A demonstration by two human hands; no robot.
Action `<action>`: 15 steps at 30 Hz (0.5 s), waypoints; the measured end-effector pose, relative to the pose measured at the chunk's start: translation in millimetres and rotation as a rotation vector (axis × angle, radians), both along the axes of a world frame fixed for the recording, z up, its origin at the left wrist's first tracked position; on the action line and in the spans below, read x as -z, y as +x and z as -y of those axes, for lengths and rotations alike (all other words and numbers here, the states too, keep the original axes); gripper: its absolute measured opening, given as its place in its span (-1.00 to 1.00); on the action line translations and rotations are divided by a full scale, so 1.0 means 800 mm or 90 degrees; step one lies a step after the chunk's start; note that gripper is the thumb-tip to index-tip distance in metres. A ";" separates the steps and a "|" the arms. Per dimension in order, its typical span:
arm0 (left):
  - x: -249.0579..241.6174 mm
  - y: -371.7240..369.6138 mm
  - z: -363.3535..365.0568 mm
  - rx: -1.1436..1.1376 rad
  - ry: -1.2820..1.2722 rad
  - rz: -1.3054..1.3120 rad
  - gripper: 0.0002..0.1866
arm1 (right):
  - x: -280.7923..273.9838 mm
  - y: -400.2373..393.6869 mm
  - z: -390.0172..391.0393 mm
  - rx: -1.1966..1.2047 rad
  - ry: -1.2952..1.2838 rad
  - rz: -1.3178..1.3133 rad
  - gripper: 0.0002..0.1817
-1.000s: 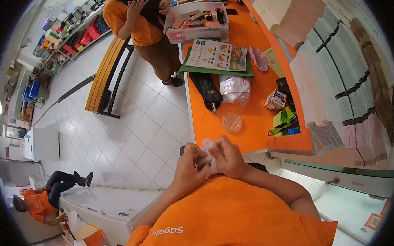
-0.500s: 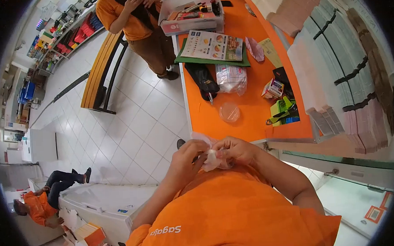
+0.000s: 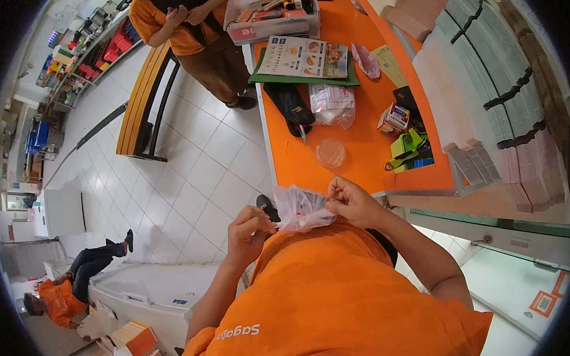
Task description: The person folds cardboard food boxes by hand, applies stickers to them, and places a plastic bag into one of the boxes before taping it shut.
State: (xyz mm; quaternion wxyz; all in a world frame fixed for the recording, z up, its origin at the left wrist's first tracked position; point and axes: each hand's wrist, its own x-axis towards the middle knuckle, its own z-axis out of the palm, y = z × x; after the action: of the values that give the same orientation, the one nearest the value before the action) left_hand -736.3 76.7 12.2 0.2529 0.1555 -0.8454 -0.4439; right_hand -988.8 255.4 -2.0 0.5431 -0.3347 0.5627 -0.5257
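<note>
A thin, whitish translucent plastic bag (image 3: pixel 302 206) is stretched in front of my orange shirt, near the table's front edge. A small reddish spot shows through it. My left hand (image 3: pixel 248 232) pinches the bag's left side between thumb and fingers. On the opposite side, my right hand (image 3: pixel 355 203) is closed on its upper right edge. Just beyond the bag, a round clear plastic lid or shallow tub (image 3: pixel 330 153) lies on the orange table (image 3: pixel 297 168).
Behind the tub are a packet of white plastic bags (image 3: pixel 333 104), a black pouch (image 3: pixel 288 104) and a printed menu sheet (image 3: pixel 302 56). Stacked flat cartons (image 3: pixel 484 74) line the right. One person (image 3: pixel 196 42) stands beyond a bench (image 3: pixel 143 101); another (image 3: pixel 61 299) sits at lower left.
My hands have moved apart, and the bunched bag is now spread out between them. The standing person's hands have come down slightly.
</note>
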 end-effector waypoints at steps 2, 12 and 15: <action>0.011 0.004 -0.003 -0.014 0.047 0.019 -0.78 | 0.014 0.001 -0.009 0.003 0.006 -0.005 -0.80; 0.021 -0.011 0.009 -0.024 0.108 -0.008 -0.79 | 0.002 -0.007 -0.008 0.071 0.002 -0.065 -0.77; 0.007 -0.035 0.017 -0.003 0.121 -0.006 -0.85 | -0.004 -0.023 0.003 0.060 0.066 -0.301 -0.70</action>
State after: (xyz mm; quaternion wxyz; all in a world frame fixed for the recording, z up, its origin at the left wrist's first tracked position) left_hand -764.6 63.2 6.6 0.2419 0.1787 -0.7982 -0.5219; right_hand -1006.8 253.0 1.4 0.3879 -0.3935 0.7154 -0.4277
